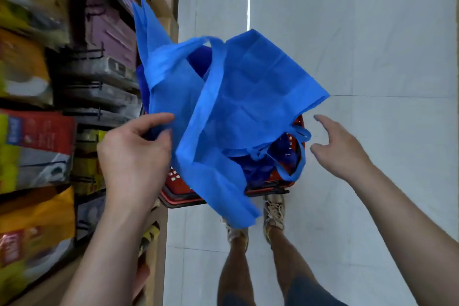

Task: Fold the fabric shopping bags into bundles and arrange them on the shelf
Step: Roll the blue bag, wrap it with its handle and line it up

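Over a red basket [178, 184] on the tiled floor [372, 57] of a shop aisle, I hold one blue fabric bag [248, 97] up in the air. My left hand [134, 156] pinches its side edge between thumb and fingers, while my right hand [340, 149] hangs just beside it, fingers spread and holding nothing. The bag is unfolded: its panels hang loose and creased, one long handle [206, 97] drapes across the front, and another loops down by the basket's rim. More blue fabric [258, 169] lies heaped in the basket beneath, which I judge to be further bags awaiting their turn. No folded bundle shows anywhere in view, and the shelf [171, 25] at my left carries only blurred packets [37, 136] of goods, as far as I can tell. By that reading the job is near its start: this bag has yet to be flattened and folded, the rest follow, and the arranging on the shelf is not yet begun.
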